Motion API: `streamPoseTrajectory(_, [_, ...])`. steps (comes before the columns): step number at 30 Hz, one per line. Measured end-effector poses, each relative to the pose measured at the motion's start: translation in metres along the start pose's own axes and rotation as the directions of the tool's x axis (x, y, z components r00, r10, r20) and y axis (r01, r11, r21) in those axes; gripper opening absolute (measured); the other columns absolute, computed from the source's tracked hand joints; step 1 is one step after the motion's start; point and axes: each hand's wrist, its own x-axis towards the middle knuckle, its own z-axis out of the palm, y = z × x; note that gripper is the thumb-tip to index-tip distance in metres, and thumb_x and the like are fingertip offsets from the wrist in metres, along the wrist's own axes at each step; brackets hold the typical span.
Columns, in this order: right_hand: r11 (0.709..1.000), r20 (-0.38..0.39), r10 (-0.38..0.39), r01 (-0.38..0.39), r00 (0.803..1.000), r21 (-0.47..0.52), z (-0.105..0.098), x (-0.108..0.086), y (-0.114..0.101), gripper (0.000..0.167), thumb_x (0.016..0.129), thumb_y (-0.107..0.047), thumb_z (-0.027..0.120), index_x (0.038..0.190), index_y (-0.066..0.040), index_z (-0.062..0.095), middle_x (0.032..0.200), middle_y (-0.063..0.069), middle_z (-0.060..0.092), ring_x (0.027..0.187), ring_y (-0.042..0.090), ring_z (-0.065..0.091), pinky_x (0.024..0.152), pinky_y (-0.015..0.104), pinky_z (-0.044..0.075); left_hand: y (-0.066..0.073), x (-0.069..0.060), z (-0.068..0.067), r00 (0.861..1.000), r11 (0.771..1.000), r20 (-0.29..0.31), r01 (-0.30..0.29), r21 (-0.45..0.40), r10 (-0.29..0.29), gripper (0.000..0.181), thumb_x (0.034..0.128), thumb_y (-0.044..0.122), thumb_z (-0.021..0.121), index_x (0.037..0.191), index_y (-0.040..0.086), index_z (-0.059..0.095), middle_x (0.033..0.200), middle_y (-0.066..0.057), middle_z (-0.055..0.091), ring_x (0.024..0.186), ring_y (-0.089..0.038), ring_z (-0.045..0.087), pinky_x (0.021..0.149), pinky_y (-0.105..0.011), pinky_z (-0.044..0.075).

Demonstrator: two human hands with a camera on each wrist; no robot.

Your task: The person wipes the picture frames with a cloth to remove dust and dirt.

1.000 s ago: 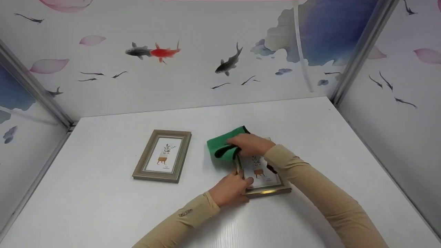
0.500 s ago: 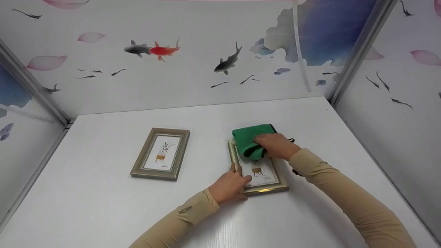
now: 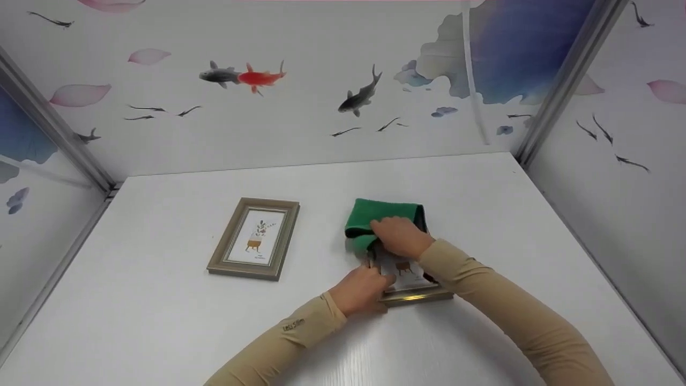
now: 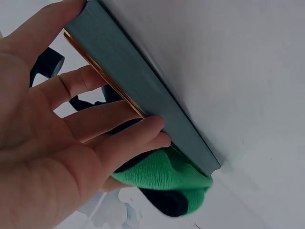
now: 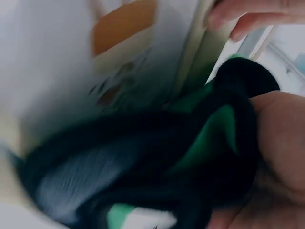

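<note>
A picture frame (image 3: pixel 418 296) with a gold-toned rim lies on the table, holding a print of a potted plant on legs. At its near left corner my left hand (image 3: pixel 360 289) grips the rim; the left wrist view shows fingers (image 4: pixel 152 125) bent against the side edge (image 4: pixel 138 81). My right hand (image 3: pixel 401 236) holds a folded green cloth (image 3: pixel 383 210) with black trim over the frame's far left part, hiding that end. In the right wrist view the bunched cloth (image 5: pixel 90 171) lies over the print (image 5: pixel 125 26), blurred.
A second, similar picture frame (image 3: pixel 228 234) lies flat on the white table (image 3: pixel 134 300), to the left. Printed walls (image 3: pixel 300 134) with fish and petals stand behind and at both sides, joined by metal posts (image 3: pixel 573 80).
Between the earlier frames, the right hand and cloth moved right across the frame; now they are back toward its left side. The left hand stays on the rim.
</note>
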Motion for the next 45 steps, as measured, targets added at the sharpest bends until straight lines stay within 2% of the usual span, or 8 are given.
streamPoseTrajectory(9, [0.982, -0.025, -0.155, 0.157, 0.988, 0.101, 0.007, 0.000, 0.018, 0.050, 0.089, 0.007, 0.062, 0.136, -0.003, 0.051, 0.139, 0.016, 0.050, 0.126, 0.032, 0.048, 0.101, 0.046, 0.040, 0.000, 0.001, -0.002, 0.999, 1.000, 0.028, 0.021, 0.007, -0.021, 0.034, 0.0748, 0.036, 0.083, 0.095, 0.013, 0.067, 0.080, 0.001, 0.065, 0.078, -0.015, 0.058, 0.075, -0.030, 0.045])
streamPoseTrajectory(13, [0.981, -0.083, -0.193, 0.194, 0.978, 0.004, 0.013, -0.013, 0.039, 0.055, 0.085, 0.003, 0.070, 0.136, -0.004, 0.052, 0.140, 0.016, 0.049, 0.128, 0.033, 0.046, 0.097, 0.050, 0.043, 0.000, 0.002, -0.002, 0.999, 0.999, 0.039, 0.037, -0.004, -0.037, 0.035, 0.0761, 0.035, 0.082, 0.099, 0.013, 0.067, 0.084, -0.002, 0.065, 0.085, -0.017, 0.059, 0.080, -0.030, 0.049])
streamPoseTrajectory(18, [0.985, -0.097, -0.113, 0.099, 0.989, -0.144, 0.013, -0.037, 0.061, 0.054, 0.083, -0.002, 0.074, 0.133, -0.004, 0.054, 0.139, 0.017, 0.050, 0.128, 0.034, 0.046, 0.093, 0.052, 0.044, 0.000, 0.004, -0.002, 0.997, 0.999, 0.059, 0.051, -0.021, -0.049, 0.040, 0.0774, 0.036, 0.081, 0.106, 0.012, 0.067, 0.108, -0.020, 0.066, 0.103, -0.030, 0.062, 0.099, -0.044, 0.042])
streamPoseTrajectory(22, [0.986, -0.091, -0.026, 0.010, 0.995, -0.165, 0.013, -0.049, 0.070, 0.056, 0.081, -0.001, 0.076, 0.132, -0.003, 0.054, 0.138, 0.018, 0.051, 0.126, 0.035, 0.047, 0.090, 0.052, 0.047, 0.000, 0.003, -0.002, 0.995, 0.996, 0.076, 0.071, -0.048, -0.068, 0.044, 0.0776, 0.035, 0.081, 0.111, 0.011, 0.066, 0.118, -0.028, 0.060, 0.112, -0.041, 0.057, 0.096, -0.047, 0.044])
streamPoseTrajectory(31, [0.980, -0.196, 0.171, -0.146, 0.966, 0.135, 0.018, -0.041, 0.079, 0.027, 0.090, -0.002, 0.059, 0.117, 0.005, 0.054, 0.096, 0.021, 0.062, 0.080, 0.035, 0.062, 0.068, 0.051, 0.051, 0.001, 0.004, 0.001, 0.996, 0.998, 0.073, 0.054, -0.045, -0.050, 0.044, 0.0778, 0.033, 0.081, 0.112, 0.010, 0.065, 0.116, -0.028, 0.061, 0.108, -0.040, 0.059, 0.103, -0.051, 0.036])
streamPoseTrajectory(38, [0.878, -0.218, 0.316, -0.198, 0.923, 0.436, 0.019, -0.041, 0.094, 0.017, 0.088, -0.004, 0.052, 0.103, 0.003, 0.056, 0.086, 0.017, 0.060, 0.068, 0.028, 0.050, 0.066, 0.046, 0.043, 0.002, 0.005, 0.002, 0.995, 0.995, 0.067, 0.073, -0.071, -0.068, 0.043, 0.0775, 0.032, 0.082, 0.110, 0.010, 0.064, 0.117, -0.031, 0.059, 0.111, -0.044, 0.057, 0.103, -0.052, 0.036])
streamPoseTrajectory(41, [0.840, -0.177, 0.335, -0.208, 0.926, 0.501, 0.018, -0.053, 0.094, 0.013, 0.089, -0.007, 0.052, 0.099, 0.001, 0.056, 0.082, 0.014, 0.058, 0.064, 0.025, 0.048, 0.064, 0.042, 0.040, 0.002, 0.004, 0.003, 0.994, 0.993, 0.073, 0.088, -0.079, -0.083, 0.044, 0.0770, 0.032, 0.082, 0.110, 0.010, 0.064, 0.118, -0.031, 0.059, 0.112, -0.046, 0.055, 0.098, -0.051, 0.041])
streamPoseTrajectory(45, [0.844, -0.131, 0.305, -0.204, 0.943, 0.497, 0.016, -0.079, 0.079, 0.010, 0.088, -0.008, 0.054, 0.096, -0.002, 0.054, 0.077, 0.008, 0.054, 0.061, 0.021, 0.047, 0.059, 0.038, 0.040, 0.002, 0.004, 0.002, 0.992, 0.991, 0.078, 0.105, -0.080, -0.099, 0.045, 0.0769, 0.033, 0.082, 0.112, 0.010, 0.065, 0.120, -0.031, 0.057, 0.114, -0.049, 0.053, 0.091, -0.048, 0.048])
